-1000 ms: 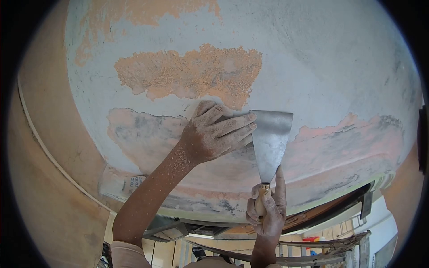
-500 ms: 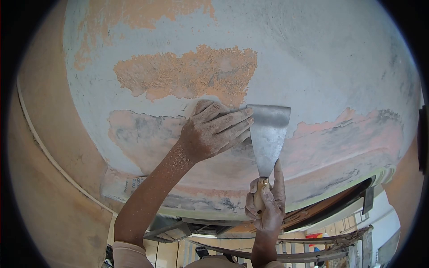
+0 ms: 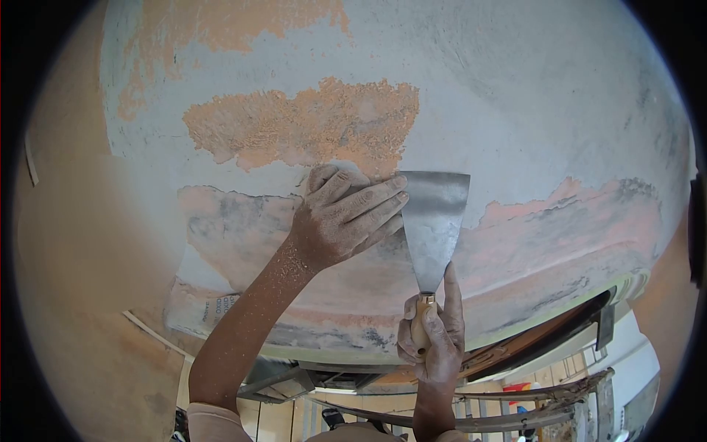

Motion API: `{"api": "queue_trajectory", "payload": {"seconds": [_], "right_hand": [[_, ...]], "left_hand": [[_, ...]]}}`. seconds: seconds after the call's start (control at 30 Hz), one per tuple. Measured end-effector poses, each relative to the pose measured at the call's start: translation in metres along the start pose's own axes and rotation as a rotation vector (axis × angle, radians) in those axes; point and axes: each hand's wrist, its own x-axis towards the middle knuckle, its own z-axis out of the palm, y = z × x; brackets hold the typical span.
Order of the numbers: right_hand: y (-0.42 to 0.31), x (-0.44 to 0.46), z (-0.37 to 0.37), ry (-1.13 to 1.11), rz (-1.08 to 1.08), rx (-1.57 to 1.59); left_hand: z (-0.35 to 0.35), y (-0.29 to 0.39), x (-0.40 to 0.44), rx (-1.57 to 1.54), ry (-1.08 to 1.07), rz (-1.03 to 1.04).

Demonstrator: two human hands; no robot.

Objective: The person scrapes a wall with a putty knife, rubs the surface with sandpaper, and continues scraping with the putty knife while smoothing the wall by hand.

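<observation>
My right hand [image 3: 434,335], coated in pale dust, is closed around the wooden handle of a putty knife [image 3: 434,217]. Its index finger lies along the neck, and the wide metal blade points upward over the patched surface [image 3: 508,132]. Dusty too, my left hand [image 3: 339,214] is laid against the same surface with its longer fingers stretched to the right. Those fingertips meet the left edge of the blade. A pale shape shows by the upper fingers; I cannot make out what it is. Just above is a rough patch of orange filler [image 3: 309,121].
Pink and grey filler [image 3: 567,221] runs across the curved grey panel below the hands. A sheet of printed paper [image 3: 217,306] sits at its lower left. Beneath the panel is a worn metal frame [image 3: 545,409], with a red object [image 3: 519,387] behind it.
Both hands and the putty knife have shifted slightly left in view. A blurred, pale haze now covers part of the left side. The grip on the knife is unchanged.
</observation>
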Motion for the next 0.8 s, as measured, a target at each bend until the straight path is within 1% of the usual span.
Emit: {"api": "queue_trajectory", "payload": {"seconds": [0.13, 0.23, 0.33, 0.43, 0.63, 0.73, 0.8], "right_hand": [[-0.004, 0.0, -0.001, 0.007, 0.028, 0.026], [-0.001, 0.002, 0.006, 0.056, 0.01, -0.069], [-0.002, 0.0, -0.005, 0.029, 0.015, -0.006], [-0.002, 0.008, 0.005, 0.007, 0.01, -0.038], [-0.001, 0.005, -0.002, -0.01, 0.017, 0.006], [0.003, 0.002, 0.002, -0.003, 0.012, -0.005], [0.006, 0.0, 0.001, -0.004, 0.017, 0.005]], "left_hand": [[-0.001, 0.0, 0.001, -0.025, -0.009, 0.014], [0.003, 0.001, 0.003, -0.025, 0.068, -0.039], [-0.002, 0.002, 0.004, -0.039, 0.011, 0.015], [0.001, 0.001, 0.002, 0.0, 0.057, -0.054], [-0.001, 0.001, 0.0, -0.02, 0.019, 0.01], [0.004, -0.001, -0.002, -0.011, 0.087, -0.062], [-0.001, 0.001, -0.002, -0.008, 0.024, -0.007]]}}
